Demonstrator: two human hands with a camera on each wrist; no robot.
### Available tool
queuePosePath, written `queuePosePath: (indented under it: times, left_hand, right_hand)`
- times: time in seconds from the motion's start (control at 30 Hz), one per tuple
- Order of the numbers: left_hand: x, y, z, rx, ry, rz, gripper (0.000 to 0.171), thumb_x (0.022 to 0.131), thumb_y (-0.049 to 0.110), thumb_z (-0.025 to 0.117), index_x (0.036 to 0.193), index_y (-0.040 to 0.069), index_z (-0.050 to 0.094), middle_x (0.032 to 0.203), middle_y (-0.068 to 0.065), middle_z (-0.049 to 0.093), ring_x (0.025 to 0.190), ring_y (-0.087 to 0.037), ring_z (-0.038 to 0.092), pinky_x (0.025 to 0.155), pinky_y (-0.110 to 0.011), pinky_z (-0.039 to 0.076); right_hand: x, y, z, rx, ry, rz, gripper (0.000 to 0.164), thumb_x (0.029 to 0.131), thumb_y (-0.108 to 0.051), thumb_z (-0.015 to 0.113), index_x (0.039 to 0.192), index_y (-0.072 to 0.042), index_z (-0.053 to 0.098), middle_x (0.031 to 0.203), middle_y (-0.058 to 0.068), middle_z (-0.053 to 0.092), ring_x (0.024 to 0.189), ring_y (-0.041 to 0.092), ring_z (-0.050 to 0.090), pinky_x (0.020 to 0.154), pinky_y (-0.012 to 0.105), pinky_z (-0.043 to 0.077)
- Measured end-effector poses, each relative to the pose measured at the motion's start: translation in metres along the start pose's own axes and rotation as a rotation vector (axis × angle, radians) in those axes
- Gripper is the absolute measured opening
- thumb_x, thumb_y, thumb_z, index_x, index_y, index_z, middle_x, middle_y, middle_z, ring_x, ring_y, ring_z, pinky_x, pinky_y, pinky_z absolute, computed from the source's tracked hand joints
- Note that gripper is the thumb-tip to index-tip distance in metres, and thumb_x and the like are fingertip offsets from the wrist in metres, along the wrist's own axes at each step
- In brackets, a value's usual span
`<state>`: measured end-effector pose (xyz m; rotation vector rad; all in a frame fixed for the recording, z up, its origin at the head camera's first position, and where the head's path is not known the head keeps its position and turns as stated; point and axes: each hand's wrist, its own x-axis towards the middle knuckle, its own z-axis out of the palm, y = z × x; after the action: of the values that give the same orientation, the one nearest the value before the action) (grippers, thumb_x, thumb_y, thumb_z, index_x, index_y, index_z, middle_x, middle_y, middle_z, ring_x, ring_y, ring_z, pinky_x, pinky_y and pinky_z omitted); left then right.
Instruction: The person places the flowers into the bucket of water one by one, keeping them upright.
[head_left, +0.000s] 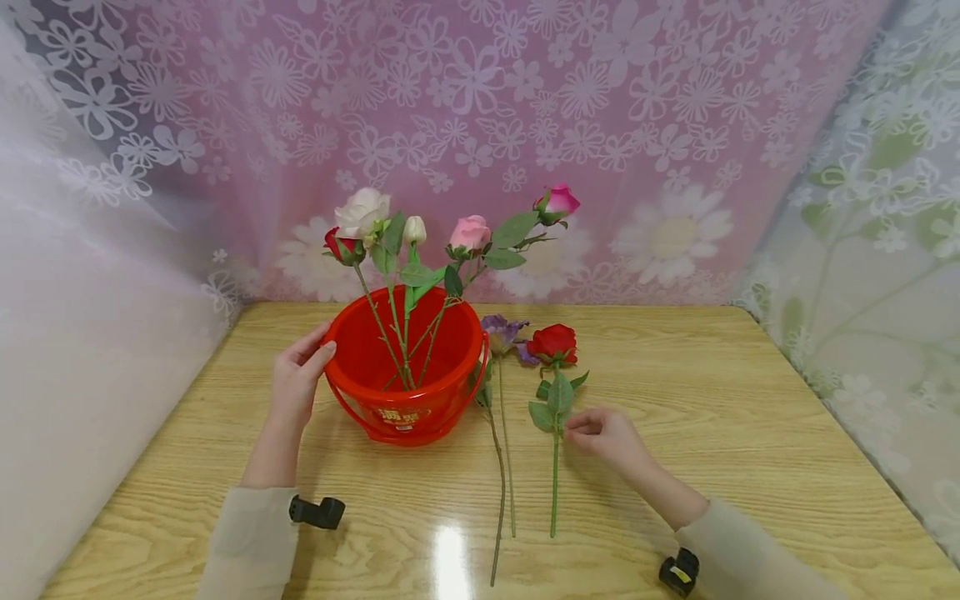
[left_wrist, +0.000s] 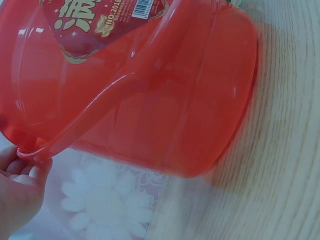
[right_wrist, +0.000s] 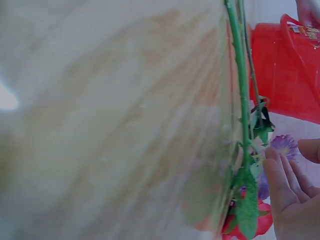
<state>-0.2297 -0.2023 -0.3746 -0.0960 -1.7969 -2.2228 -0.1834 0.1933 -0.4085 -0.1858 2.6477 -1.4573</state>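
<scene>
A red plastic bucket [head_left: 401, 367] stands left of the table's middle, holding several artificial flowers, among them a white rose [head_left: 363, 212] and a pink rose [head_left: 470, 234]. My left hand [head_left: 297, 372] grips its rim on the left side, thumb outside near the handle's end [left_wrist: 35, 152]. To the bucket's right, a red rose [head_left: 553, 343] lies on the table with its green stem [head_left: 555, 483] toward me. My right hand [head_left: 606, 435] is right beside that stem at the leaves. In the right wrist view its fingers [right_wrist: 281, 182] are nearly straight, thumb apart.
Between bucket and red rose lie a purple flower [head_left: 501, 333] and another long brown stem [head_left: 498, 500], whose bloom is hidden behind the bucket. A magenta rose [head_left: 558, 202] leans far out over the bucket's right side. Flowered curtains [head_left: 480, 100] hang behind the wooden table [head_left: 712, 392].
</scene>
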Motion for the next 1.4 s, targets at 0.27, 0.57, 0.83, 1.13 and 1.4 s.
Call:
queuePosePath:
  times: [0.27, 0.57, 0.83, 1.13, 1.4]
  left_hand:
    - [0.001, -0.003, -0.001, -0.001, -0.012, 0.014, 0.048, 0.085, 0.005, 0.057, 0.126, -0.013, 0.039, 0.106, 0.005, 0.057, 0.096, -0.009, 0.055, 0.08, -0.018, 0.045]
    - [0.001, -0.003, -0.001, 0.001, -0.021, 0.012, 0.048, 0.086, 0.006, 0.057, 0.126, -0.013, 0.039, 0.107, 0.004, 0.056, 0.095, -0.01, 0.055, 0.08, -0.018, 0.045]
    - [0.001, -0.002, 0.0, 0.001, -0.016, 0.016, 0.047, 0.086, 0.004, 0.056, 0.126, -0.013, 0.039, 0.108, 0.002, 0.056, 0.096, -0.01, 0.055, 0.08, -0.018, 0.045]
    - [0.0, -0.002, 0.0, -0.003, -0.015, 0.016, 0.047, 0.086, 0.003, 0.056, 0.126, -0.014, 0.038, 0.105, 0.005, 0.057, 0.095, -0.009, 0.055, 0.08, -0.018, 0.045]
    - [0.001, -0.003, -0.001, -0.015, -0.021, 0.023, 0.047, 0.086, 0.004, 0.056, 0.125, -0.014, 0.039, 0.107, 0.004, 0.057, 0.096, -0.009, 0.055, 0.08, -0.018, 0.045]
  right_hand:
    - [-0.005, 0.009, 0.002, 0.184, -0.104, 0.11, 0.028, 0.081, -0.003, 0.059, 0.1, 0.017, 0.056, 0.086, 0.02, 0.063, 0.079, 0.025, 0.062, 0.067, 0.036, 0.052]
    - [-0.004, 0.017, 0.004, 0.314, -0.213, 0.153, 0.034, 0.083, -0.004, 0.057, 0.106, 0.021, 0.05, 0.091, 0.019, 0.062, 0.084, 0.024, 0.062, 0.072, 0.035, 0.051]
    - [-0.002, 0.018, 0.01, 0.349, -0.199, 0.235, 0.032, 0.083, -0.005, 0.057, 0.107, 0.017, 0.052, 0.089, 0.012, 0.063, 0.08, 0.021, 0.062, 0.071, 0.033, 0.051]
    - [0.001, 0.019, 0.017, 0.356, -0.128, 0.313, 0.027, 0.084, -0.003, 0.056, 0.103, 0.016, 0.055, 0.077, 0.01, 0.064, 0.069, 0.017, 0.063, 0.062, 0.026, 0.052]
    - [0.004, 0.018, 0.023, 0.292, -0.063, 0.321, 0.022, 0.082, -0.006, 0.06, 0.094, 0.012, 0.06, 0.069, 0.008, 0.063, 0.061, 0.015, 0.062, 0.055, 0.024, 0.052]
